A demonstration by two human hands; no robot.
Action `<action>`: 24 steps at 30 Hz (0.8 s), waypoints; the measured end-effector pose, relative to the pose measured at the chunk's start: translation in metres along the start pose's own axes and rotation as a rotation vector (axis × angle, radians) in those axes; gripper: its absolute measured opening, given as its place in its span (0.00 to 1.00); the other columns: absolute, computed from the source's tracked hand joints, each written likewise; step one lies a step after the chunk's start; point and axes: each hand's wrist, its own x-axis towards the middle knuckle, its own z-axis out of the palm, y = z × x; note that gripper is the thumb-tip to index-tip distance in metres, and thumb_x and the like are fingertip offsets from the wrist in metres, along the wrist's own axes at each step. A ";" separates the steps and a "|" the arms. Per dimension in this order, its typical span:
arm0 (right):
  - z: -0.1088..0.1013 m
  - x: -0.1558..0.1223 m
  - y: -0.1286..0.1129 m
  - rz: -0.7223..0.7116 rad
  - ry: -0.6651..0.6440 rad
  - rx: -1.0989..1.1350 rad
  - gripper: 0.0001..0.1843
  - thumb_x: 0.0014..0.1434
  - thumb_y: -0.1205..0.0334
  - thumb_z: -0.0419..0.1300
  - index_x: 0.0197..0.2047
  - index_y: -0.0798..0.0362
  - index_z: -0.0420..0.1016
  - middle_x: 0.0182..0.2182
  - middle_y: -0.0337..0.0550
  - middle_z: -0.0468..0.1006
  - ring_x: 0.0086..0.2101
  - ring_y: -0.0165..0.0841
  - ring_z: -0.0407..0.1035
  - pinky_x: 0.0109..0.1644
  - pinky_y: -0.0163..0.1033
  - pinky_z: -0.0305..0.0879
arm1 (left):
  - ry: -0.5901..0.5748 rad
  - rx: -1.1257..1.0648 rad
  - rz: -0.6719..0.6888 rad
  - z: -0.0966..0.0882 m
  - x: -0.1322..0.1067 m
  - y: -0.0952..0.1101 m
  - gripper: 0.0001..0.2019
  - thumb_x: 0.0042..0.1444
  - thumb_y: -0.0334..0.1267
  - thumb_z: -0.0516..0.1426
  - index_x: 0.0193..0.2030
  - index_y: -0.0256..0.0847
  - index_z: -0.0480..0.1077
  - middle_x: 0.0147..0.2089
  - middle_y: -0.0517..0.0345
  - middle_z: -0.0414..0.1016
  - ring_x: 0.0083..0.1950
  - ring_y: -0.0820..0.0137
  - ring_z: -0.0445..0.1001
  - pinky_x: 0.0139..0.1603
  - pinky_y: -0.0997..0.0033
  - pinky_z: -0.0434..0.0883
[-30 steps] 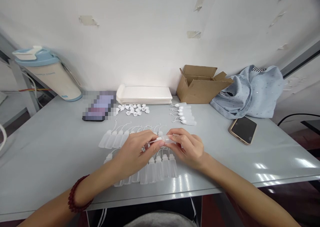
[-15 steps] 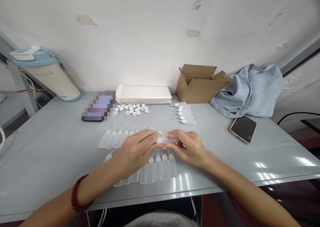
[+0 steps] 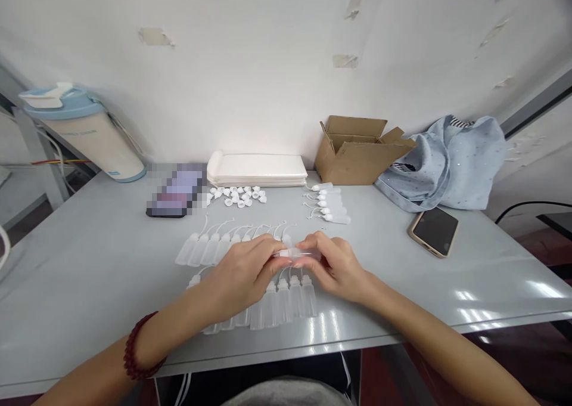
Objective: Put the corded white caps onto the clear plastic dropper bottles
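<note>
My left hand and my right hand meet over the table, and both hold a translucent plastic dropper bottle lying sideways between the fingertips. Its white tip sits at the left end, against my left fingers. Beneath my hands lies a row of similar bottles, partly hidden by them. Another row with thin tethered caps runs behind my left hand. Farther back are several loose white caps and a small group of white-capped bottles.
The grey table has a shiny surface. Along its back stand a stack of white flat packets, an open cardboard box, a blue cloth bag, a pale blue-lidded tumbler, a blurred object and a smartphone.
My hands have drawn slightly closer around the bottle, and my left fingers now cover more of its white tip. The objects on the table have not moved.
</note>
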 end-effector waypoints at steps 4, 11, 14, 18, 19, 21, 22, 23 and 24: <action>-0.006 0.006 -0.008 0.247 -0.083 0.268 0.08 0.62 0.58 0.54 0.34 0.52 0.65 0.20 0.32 0.67 0.17 0.24 0.56 0.19 0.30 0.51 | 0.047 0.133 0.159 0.006 -0.004 -0.003 0.06 0.66 0.32 0.49 0.41 0.35 0.65 0.31 0.56 0.68 0.30 0.72 0.64 0.29 0.73 0.63; -0.006 0.009 -0.008 0.316 -0.031 0.357 0.08 0.59 0.56 0.59 0.34 0.52 0.68 0.24 0.35 0.71 0.21 0.25 0.60 0.23 0.31 0.56 | 0.057 -0.042 0.008 0.002 -0.002 -0.002 0.04 0.64 0.32 0.51 0.44 0.37 0.65 0.32 0.60 0.68 0.29 0.75 0.65 0.30 0.75 0.64; -0.003 0.007 -0.004 0.230 -0.011 0.311 0.07 0.59 0.58 0.60 0.36 0.51 0.68 0.24 0.35 0.71 0.23 0.26 0.62 0.25 0.32 0.59 | -0.027 -0.124 -0.136 -0.003 0.002 0.001 0.08 0.66 0.34 0.48 0.39 0.39 0.67 0.30 0.62 0.67 0.29 0.75 0.65 0.30 0.75 0.63; -0.002 0.004 -0.002 0.145 0.021 0.263 0.06 0.60 0.60 0.59 0.38 0.51 0.68 0.26 0.37 0.73 0.25 0.28 0.65 0.27 0.33 0.62 | -0.144 -0.161 -0.275 -0.006 0.005 0.006 0.18 0.67 0.38 0.43 0.26 0.39 0.63 0.24 0.64 0.63 0.24 0.76 0.61 0.27 0.74 0.61; -0.002 0.004 -0.002 0.138 0.018 0.254 0.05 0.60 0.60 0.58 0.39 0.51 0.68 0.26 0.37 0.72 0.24 0.27 0.64 0.26 0.33 0.61 | -0.151 -0.167 -0.286 -0.006 0.005 0.007 0.19 0.67 0.38 0.43 0.25 0.39 0.62 0.23 0.64 0.62 0.24 0.76 0.61 0.27 0.74 0.60; -0.003 0.003 -0.004 0.150 -0.012 0.252 0.05 0.62 0.60 0.56 0.38 0.51 0.68 0.25 0.36 0.71 0.23 0.27 0.63 0.26 0.33 0.60 | -0.144 -0.159 -0.247 -0.004 0.005 0.007 0.18 0.67 0.38 0.44 0.25 0.39 0.61 0.23 0.65 0.62 0.23 0.76 0.60 0.26 0.75 0.60; -0.003 0.003 -0.006 0.169 -0.030 0.259 0.06 0.64 0.60 0.54 0.37 0.51 0.67 0.24 0.35 0.70 0.23 0.27 0.62 0.26 0.33 0.59 | -0.135 -0.141 -0.206 -0.004 0.004 0.007 0.17 0.67 0.37 0.45 0.26 0.39 0.61 0.23 0.65 0.61 0.23 0.76 0.60 0.26 0.75 0.60; -0.004 0.003 -0.007 0.193 -0.046 0.270 0.08 0.65 0.59 0.51 0.36 0.51 0.66 0.24 0.35 0.68 0.23 0.26 0.60 0.26 0.33 0.58 | -0.123 -0.117 -0.161 -0.002 0.003 0.006 0.17 0.67 0.37 0.45 0.26 0.38 0.62 0.23 0.65 0.61 0.23 0.76 0.59 0.25 0.76 0.59; -0.004 0.004 -0.008 0.223 -0.057 0.282 0.10 0.66 0.59 0.50 0.34 0.51 0.65 0.23 0.34 0.66 0.23 0.26 0.59 0.26 0.33 0.57 | -0.110 -0.087 -0.114 -0.001 0.002 0.006 0.16 0.67 0.36 0.46 0.27 0.38 0.63 0.23 0.65 0.61 0.23 0.76 0.59 0.25 0.76 0.59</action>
